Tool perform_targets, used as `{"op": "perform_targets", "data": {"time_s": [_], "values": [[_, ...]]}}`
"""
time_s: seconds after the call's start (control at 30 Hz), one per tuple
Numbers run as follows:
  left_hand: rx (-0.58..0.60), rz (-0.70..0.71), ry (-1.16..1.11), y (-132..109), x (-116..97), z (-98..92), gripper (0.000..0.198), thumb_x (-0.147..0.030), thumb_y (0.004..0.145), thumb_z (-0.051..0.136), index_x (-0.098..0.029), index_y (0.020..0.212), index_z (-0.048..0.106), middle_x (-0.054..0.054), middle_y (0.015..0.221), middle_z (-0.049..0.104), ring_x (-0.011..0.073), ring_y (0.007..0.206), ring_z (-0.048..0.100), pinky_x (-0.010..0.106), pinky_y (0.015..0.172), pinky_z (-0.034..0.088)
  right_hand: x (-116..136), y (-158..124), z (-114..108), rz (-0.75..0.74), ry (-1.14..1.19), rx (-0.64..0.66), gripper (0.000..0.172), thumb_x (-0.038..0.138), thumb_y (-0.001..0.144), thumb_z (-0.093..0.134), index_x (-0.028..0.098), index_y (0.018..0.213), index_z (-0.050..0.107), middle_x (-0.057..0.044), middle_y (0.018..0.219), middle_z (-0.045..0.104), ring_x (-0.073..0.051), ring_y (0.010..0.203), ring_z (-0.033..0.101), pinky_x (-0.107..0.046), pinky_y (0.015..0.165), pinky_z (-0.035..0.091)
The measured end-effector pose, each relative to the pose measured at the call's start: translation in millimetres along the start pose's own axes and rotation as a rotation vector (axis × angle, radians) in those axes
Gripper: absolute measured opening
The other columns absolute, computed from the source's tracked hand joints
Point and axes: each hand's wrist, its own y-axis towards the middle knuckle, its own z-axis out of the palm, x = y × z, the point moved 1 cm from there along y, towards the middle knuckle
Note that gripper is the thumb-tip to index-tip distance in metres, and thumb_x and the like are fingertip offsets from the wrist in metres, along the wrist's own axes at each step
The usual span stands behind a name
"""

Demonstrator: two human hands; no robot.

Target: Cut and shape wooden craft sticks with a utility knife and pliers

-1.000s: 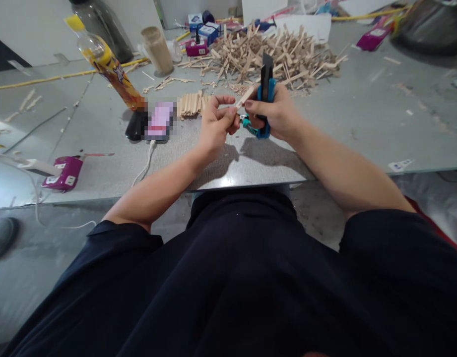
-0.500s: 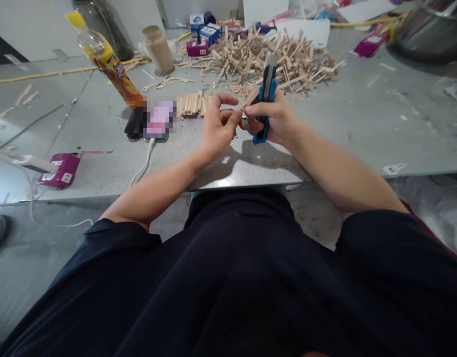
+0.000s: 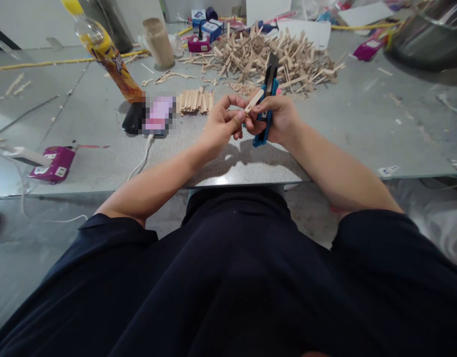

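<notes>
Between the thumb and fingers of my left hand (image 3: 223, 124) is one end of a small flat wooden stick (image 3: 254, 101), tilted up to the right. My right hand (image 3: 284, 118) is wrapped round a blue and black utility knife (image 3: 271, 74), which points upward. The right fingertips lie close to the stick; whether they touch it, I cannot tell. Just left of my hands, a row of wooden sticks (image 3: 193, 101) lies on the table. Beyond them is a large loose heap of wooden sticks (image 3: 276, 57), with small shavings (image 3: 240, 89) at its near side.
At the left stand a tilted yellow-capped bottle (image 3: 105, 57) and a jar (image 3: 158, 44). A phone (image 3: 159, 114) with a white cable lies near a purple power socket (image 3: 57, 162). A round metal pot (image 3: 425, 42) stands at the far right. The table edge (image 3: 239, 185) runs before me.
The wooden stick has turned, so its flat face shows more. The knife has tilted slightly, its upper end now showing dark. My hands remain close together.
</notes>
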Motion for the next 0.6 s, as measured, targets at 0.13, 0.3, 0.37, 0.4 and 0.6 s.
{"op": "perform_targets", "data": {"time_s": [0.13, 0.3, 0.37, 0.4, 0.6], "values": [[-0.056, 0.009, 0.044, 1.5, -2.4, -1.4, 0.036, -0.055, 0.119, 0.087, -0.026, 0.117, 0.066, -0.004, 0.087, 0.08, 0.0066, 0.057, 0.061, 0.023, 0.062, 0.056, 4.6, -4.2, 5.7, -0.081, -0.1, -0.114, 0.051, 0.074, 0.095, 0.093, 0.032, 0.09, 0.064, 0.002, 0.076, 0.067, -0.019, 0.06, 0.041, -0.037, 0.054, 0.045], [-0.169, 0.043, 0.149, 12.7, -10.9, -16.7, 0.043, -0.068, 0.119, 0.08, -0.029, 0.109, 0.065, -0.001, 0.083, 0.076, 0.0122, 0.059, 0.062, 0.032, 0.065, 0.059, 30.8, -12.7, -19.8, -0.199, -0.477, -0.283, 0.05, 0.067, 0.103, 0.1, 0.034, 0.085, 0.067, 0.003, 0.072, 0.059, -0.02, 0.066, 0.042, -0.04, 0.063, 0.044], [-0.238, 0.084, 0.233, 21.2, -18.8, -32.5, 0.04, -0.069, 0.117, 0.075, -0.032, 0.105, 0.063, -0.001, 0.076, 0.069, 0.0171, 0.06, 0.061, 0.037, 0.065, 0.059, 39.0, -14.4, -45.1, -0.194, -0.639, -0.282, 0.048, 0.041, 0.098, 0.11, 0.032, 0.079, 0.068, 0.003, 0.068, 0.051, -0.021, 0.077, 0.04, -0.038, 0.075, 0.049], [-0.281, 0.12, 0.276, 25.8, -23.5, -42.4, 0.039, -0.069, 0.114, 0.074, -0.034, 0.102, 0.062, -0.001, 0.071, 0.064, 0.0194, 0.059, 0.057, 0.04, 0.064, 0.057, 41.0, -14.5, -58.9, -0.18, -0.797, -0.239, 0.044, 0.035, 0.103, 0.106, 0.032, 0.082, 0.068, 0.002, 0.07, 0.051, -0.022, 0.082, 0.041, -0.037, 0.082, 0.05], [-0.149, 0.035, 0.864, 41.3, -39.9, -98.0, 0.03, -0.029, 0.078, 0.084, -0.032, 0.07, 0.055, 0.002, 0.069, 0.058, 0.0218, 0.067, 0.049, 0.046, 0.075, 0.045, 33.0, -10.5, -119.5, 0.078, -0.84, -0.139, 0.052, 0.002, 0.082, 0.111, 0.029, 0.076, 0.068, 0.009, 0.061, 0.047, -0.018, 0.069, 0.034, -0.034, 0.075, 0.043]]}}
